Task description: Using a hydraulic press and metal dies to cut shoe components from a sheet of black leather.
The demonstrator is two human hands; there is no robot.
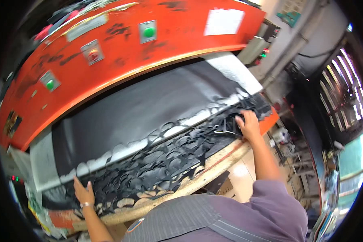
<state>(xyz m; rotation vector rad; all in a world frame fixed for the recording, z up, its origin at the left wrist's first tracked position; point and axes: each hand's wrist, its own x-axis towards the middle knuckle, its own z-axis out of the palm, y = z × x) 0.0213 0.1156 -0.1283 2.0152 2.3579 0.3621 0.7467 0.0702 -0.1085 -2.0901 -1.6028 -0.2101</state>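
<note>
A wide black sheet [145, 105], leather-like, lies on a pale flat bed [44, 165] under the red machine; its near edge is scalloped with curved cut-outs. My left hand [84, 192] is at the sheet's near left corner, thumb and fingers apart, holding nothing. At the right end of the scrap strip, my right hand [250, 125] has its fingers curled over a dark cutting die [231, 125] with thin, shiny metal edges. Black curved scraps [161, 157] are heaped between the bed and me, below the sheet's cut edge.
The red press body [121, 36] spans the far side, with two green buttons [149, 32] and a red button [93, 55]. A worn, pale rounded ledge [189, 185] runs along my front. Tiled floor [242, 171] and metal racks [304, 173] show at right.
</note>
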